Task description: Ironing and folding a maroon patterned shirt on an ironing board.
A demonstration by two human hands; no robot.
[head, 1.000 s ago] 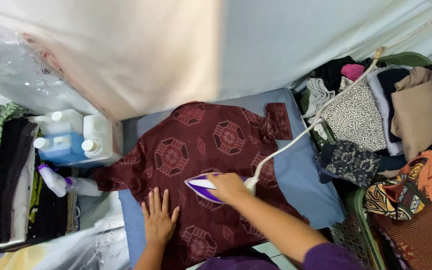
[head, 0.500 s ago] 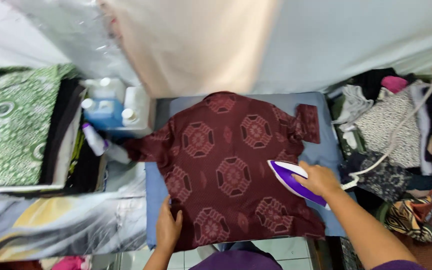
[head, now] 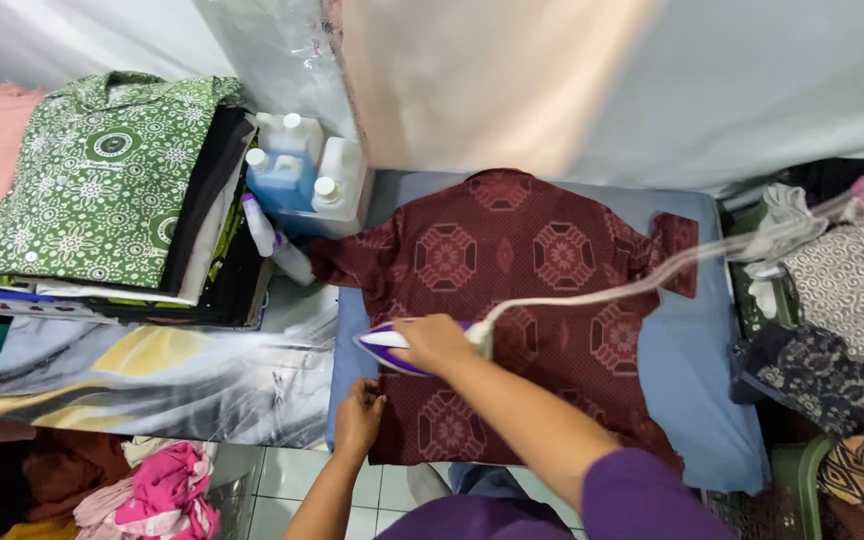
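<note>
Iron [head: 392, 345] on shirt [head: 512, 270] — bottles [head: 297, 170] beside

Blue padded bench [head: 712, 400] across the centre of the frame, long side running left to right. Spread flat on it, a dark red patterned shirt [head: 512, 260], collar toward the top edge, one sleeve reaching left past the padding, the other folded at the right. On the shirt's lower left part, a purple and white iron [head: 392, 348]. White cord [head: 652, 280] trailing from the iron over the shirt toward the right of the frame. Bare blue padding at right and lower right.
</note>
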